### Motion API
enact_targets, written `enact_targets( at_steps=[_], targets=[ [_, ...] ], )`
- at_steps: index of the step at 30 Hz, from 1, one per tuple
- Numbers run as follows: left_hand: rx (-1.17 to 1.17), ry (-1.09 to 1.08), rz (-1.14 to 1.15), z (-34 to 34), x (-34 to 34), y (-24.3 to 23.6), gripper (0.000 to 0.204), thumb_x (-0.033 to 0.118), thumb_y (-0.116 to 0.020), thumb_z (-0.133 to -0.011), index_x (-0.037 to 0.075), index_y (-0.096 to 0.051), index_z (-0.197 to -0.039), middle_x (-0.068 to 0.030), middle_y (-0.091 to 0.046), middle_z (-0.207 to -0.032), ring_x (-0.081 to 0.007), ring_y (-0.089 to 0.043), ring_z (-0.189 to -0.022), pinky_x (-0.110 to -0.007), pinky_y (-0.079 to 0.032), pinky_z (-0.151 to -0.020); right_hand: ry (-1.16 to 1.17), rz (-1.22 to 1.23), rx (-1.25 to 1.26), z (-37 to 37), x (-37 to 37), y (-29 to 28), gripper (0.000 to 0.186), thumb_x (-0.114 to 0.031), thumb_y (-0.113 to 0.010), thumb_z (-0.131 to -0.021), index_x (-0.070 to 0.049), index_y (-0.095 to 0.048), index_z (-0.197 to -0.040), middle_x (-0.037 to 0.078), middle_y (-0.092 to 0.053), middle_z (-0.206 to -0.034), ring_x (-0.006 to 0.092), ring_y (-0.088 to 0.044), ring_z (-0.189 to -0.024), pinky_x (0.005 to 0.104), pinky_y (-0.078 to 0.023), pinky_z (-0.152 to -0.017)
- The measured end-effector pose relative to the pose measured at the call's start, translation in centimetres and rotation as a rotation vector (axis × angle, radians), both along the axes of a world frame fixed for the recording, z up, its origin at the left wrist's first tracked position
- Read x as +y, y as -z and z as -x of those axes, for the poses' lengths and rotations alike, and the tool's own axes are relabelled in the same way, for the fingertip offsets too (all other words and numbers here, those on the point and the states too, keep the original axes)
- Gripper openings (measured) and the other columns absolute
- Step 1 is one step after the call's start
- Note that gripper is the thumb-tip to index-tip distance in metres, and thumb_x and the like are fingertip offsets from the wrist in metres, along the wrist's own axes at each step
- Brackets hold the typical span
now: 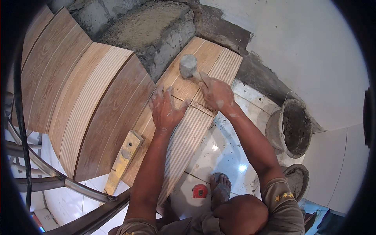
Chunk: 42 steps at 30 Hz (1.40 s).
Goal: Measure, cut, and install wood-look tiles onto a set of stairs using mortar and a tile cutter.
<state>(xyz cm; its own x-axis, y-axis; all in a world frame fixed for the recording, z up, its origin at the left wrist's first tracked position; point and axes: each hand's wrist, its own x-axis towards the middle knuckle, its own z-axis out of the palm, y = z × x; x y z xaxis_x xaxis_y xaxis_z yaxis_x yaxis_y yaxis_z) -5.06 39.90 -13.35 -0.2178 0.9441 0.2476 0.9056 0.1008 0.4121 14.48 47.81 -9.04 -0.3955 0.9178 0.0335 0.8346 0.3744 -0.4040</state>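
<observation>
My right hand (217, 95) is closed round the short handle of a mallet (188, 65) with a grey, cement-smeared head. The head is over the far wood-look stair tile (209, 53); I cannot tell whether it touches. My left hand (166, 110) lies with fingers spread across the joint between that tile and the nearer wood-look tile (187, 131). Both tiles have a pale ribbed strip along their right edge. A yellow spirit level (124, 162) rests at the left edge of the near tile. Grey dust coats both hands.
Wood-look steps (117, 98) go down on the left beside a metal railing (58, 182). Rough concrete (145, 27) rises behind. A mortar-smeared bucket (276, 129) and a second container (295, 180) stand right. A red tape measure (199, 191) lies near my foot.
</observation>
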Motion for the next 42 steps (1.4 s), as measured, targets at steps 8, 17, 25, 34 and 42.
enact_targets(
  at_steps=[8, 17, 25, 34, 42],
  targets=[
    [0.002, -0.03, 0.013, -0.1, -0.1, 0.2, 0.083, 0.06, -0.077, -0.084, 0.009, -0.054, -0.145, -0.0215, -0.042, -0.157, -0.0411, -0.038, -0.146, -0.058, -0.024, -0.122, 0.515, 0.109, 0.889, -7.1, -4.2, 3.4, 0.04, -0.033, -0.055, -0.108, -0.005, -0.064, -0.134, 0.005, -0.064, -0.077, 0.0183, -0.064, -0.064, 0.0341, -0.053, -0.058],
    [0.042, 0.008, -0.028, -0.4, 0.0, 0.0, 0.087, 0.063, -0.077, -0.082, 0.005, -0.055, -0.143, -0.0241, -0.042, -0.156, -0.0427, -0.039, -0.145, -0.059, -0.027, -0.12, 0.763, 0.296, 1.265, -9.6, -4.7, 6.0, 0.031, -0.036, -0.055, -0.11, -0.007, -0.065, -0.115, -0.002, -0.052, -0.07, 0.0049, -0.044, -0.045, 0.0238, -0.037, -0.037],
    [0.06, -0.036, 0.047, -0.3, 0.2, 0.3, 0.088, 0.063, -0.079, -0.081, 0.005, -0.055, -0.143, -0.0234, -0.045, -0.152, -0.042, -0.04, -0.143, -0.059, -0.028, -0.119, 0.682, 0.333, 1.241, -9.1, -4.6, 6.3, 0.028, -0.033, -0.055, -0.11, -0.009, -0.065, -0.12, -0.003, -0.052, -0.069, 0.0047, -0.044, -0.045, 0.0242, -0.037, -0.037],
    [0.043, 0.004, -0.014, -0.6, -0.1, -0.1, 0.092, 0.067, -0.077, -0.08, 0.005, -0.053, -0.144, -0.0263, -0.042, -0.155, -0.0454, -0.037, -0.145, -0.063, -0.026, -0.119, 0.679, 0.344, 1.225, -9.3, -4.7, 6.0, 0.027, -0.032, -0.055, -0.11, -0.008, -0.064, -0.117, -0.002, -0.053, -0.069, 0.0063, -0.046, -0.045, 0.0236, -0.038, -0.037],
    [0.024, -0.021, 0.066, -0.7, -0.1, -0.6, 0.098, 0.071, -0.076, -0.079, 0.005, -0.053, -0.147, -0.0248, -0.04, -0.158, -0.046, -0.036, -0.147, -0.066, -0.023, -0.12, 0.797, 0.239, 1.363, -8.8, -2.0, 6.3, 0.027, -0.032, -0.054, -0.11, -0.007, -0.065, -0.112, -0.001, -0.054, -0.069, 0.008, -0.047, -0.045, 0.0248, -0.038, -0.037]
  ],
)
